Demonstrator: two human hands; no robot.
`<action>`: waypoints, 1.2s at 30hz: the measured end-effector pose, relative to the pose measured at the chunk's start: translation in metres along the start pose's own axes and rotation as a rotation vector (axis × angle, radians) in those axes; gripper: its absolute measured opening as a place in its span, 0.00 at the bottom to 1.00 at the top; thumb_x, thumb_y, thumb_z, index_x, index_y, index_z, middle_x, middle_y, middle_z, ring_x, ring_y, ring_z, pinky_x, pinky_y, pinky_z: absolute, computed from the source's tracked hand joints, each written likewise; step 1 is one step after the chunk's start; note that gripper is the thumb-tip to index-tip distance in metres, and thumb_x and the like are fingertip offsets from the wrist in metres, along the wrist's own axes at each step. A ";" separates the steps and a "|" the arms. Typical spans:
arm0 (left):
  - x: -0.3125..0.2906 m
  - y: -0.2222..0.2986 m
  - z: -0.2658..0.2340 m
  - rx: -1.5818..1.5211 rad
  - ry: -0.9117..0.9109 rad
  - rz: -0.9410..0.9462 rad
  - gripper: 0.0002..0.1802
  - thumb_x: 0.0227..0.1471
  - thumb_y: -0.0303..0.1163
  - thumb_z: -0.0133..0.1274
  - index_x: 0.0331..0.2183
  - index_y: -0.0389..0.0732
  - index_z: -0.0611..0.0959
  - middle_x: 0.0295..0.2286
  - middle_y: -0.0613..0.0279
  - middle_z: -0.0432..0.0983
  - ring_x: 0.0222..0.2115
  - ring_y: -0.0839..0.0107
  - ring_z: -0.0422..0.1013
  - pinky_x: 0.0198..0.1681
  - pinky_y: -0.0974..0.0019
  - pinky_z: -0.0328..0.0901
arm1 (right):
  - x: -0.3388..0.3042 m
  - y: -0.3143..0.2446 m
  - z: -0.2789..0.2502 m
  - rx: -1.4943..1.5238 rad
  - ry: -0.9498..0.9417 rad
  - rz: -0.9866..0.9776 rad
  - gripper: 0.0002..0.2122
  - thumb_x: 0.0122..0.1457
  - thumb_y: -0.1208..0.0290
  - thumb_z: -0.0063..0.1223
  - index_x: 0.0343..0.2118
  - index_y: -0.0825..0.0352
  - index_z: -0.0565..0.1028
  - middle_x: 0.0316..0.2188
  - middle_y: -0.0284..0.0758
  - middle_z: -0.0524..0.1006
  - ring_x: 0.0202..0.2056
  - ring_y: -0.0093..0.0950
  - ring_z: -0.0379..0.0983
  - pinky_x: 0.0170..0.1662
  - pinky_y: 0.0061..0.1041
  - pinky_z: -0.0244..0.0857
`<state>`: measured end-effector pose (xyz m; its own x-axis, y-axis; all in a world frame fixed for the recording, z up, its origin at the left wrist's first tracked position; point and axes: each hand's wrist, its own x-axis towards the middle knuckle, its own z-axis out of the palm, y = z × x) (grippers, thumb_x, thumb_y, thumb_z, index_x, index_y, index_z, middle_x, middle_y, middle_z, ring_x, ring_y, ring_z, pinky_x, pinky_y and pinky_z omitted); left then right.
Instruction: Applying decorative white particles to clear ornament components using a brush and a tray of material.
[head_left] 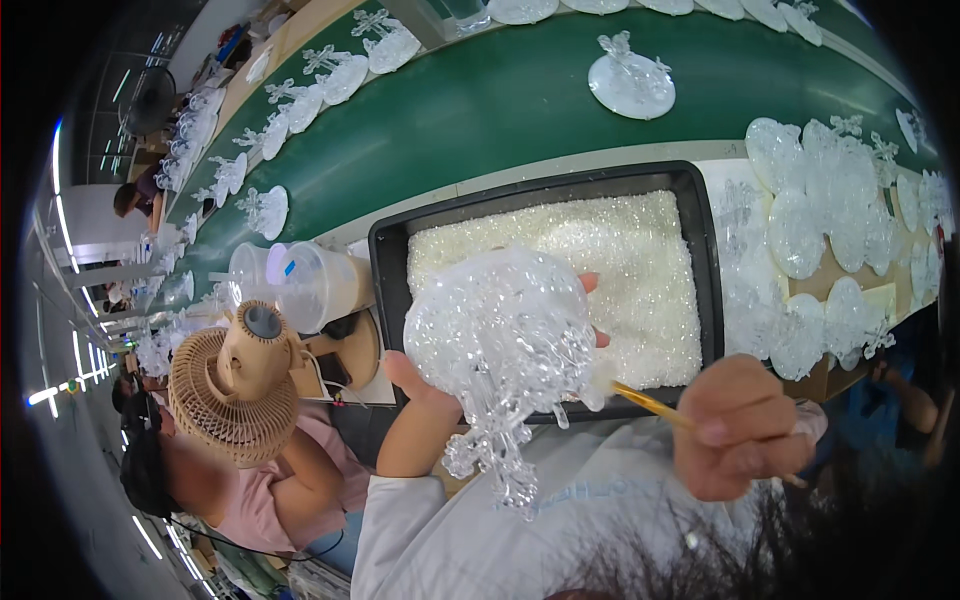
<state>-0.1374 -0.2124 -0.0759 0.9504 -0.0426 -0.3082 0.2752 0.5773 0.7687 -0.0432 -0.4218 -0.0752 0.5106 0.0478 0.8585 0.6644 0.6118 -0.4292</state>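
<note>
In my left hand [424,400] lies a round white glittery ornament [490,310] with a clear plastic figure standing out from its face. My thumb grips its left edge, and fingertips show past its right edge; the palm is hidden beneath. Closed in a pinch, my right hand [742,430] holds a thin brush [650,404] with a yellow handle. Its pale tip is at the ornament's lower right edge, seemingly touching. Behind and partly under the ornament is a black tray [712,290] of white glitter [640,250].
Beyond the tray curves a green conveyor belt [480,110], carrying a similar ornament [632,84]. Many more ornaments [800,235] lie crowded at the right. Clear plastic tubs [318,288] and a tan fan [235,385] stand left. A person in pink [285,495] sits at the left.
</note>
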 end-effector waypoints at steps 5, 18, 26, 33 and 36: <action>0.006 -0.017 -0.020 -0.178 -0.258 0.129 0.70 0.33 0.85 0.44 0.65 0.42 0.56 0.63 0.39 0.51 0.63 0.36 0.49 0.64 0.38 0.50 | 0.015 -0.016 -0.005 -0.140 0.114 0.107 0.08 0.59 0.76 0.48 0.42 0.61 0.68 0.26 0.41 0.73 0.21 0.33 0.69 0.22 0.27 0.64; 0.015 -0.031 -0.022 -0.339 -0.514 0.240 0.75 0.23 0.83 0.56 0.66 0.48 0.54 0.65 0.43 0.47 0.66 0.41 0.42 0.66 0.42 0.47 | 0.037 -0.004 0.005 -0.273 -0.362 0.268 0.11 0.59 0.80 0.51 0.43 0.71 0.66 0.29 0.47 0.77 0.24 0.33 0.75 0.26 0.27 0.71; 0.001 -0.023 -0.011 -0.109 -0.301 0.107 0.72 0.26 0.87 0.47 0.66 0.54 0.55 0.62 0.28 0.47 0.56 0.31 0.59 0.58 0.35 0.58 | 0.034 -0.006 0.000 -0.110 -0.349 0.244 0.10 0.59 0.79 0.52 0.42 0.71 0.67 0.28 0.47 0.78 0.24 0.35 0.75 0.26 0.29 0.71; 0.004 -0.008 0.002 -0.375 -0.261 -0.017 0.63 0.41 0.82 0.39 0.66 0.49 0.52 0.63 0.39 0.48 0.61 0.35 0.54 0.51 0.30 0.64 | 0.095 -0.030 -0.011 -0.423 -0.421 0.218 0.07 0.60 0.77 0.50 0.41 0.66 0.71 0.32 0.46 0.77 0.28 0.31 0.73 0.28 0.26 0.68; 0.011 0.004 0.010 -0.245 -0.195 0.002 0.58 0.46 0.80 0.33 0.66 0.48 0.53 0.63 0.49 0.53 0.59 0.39 0.58 0.47 0.26 0.65 | 0.115 -0.033 -0.002 -0.631 -0.888 0.510 0.07 0.56 0.75 0.57 0.37 0.66 0.75 0.33 0.43 0.77 0.30 0.28 0.74 0.29 0.24 0.68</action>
<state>-0.1239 -0.2187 -0.0703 0.9675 -0.1827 -0.1751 0.2521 0.7562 0.6039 -0.0057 -0.4379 0.0368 0.4032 0.8506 0.3375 0.7720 -0.1182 -0.6245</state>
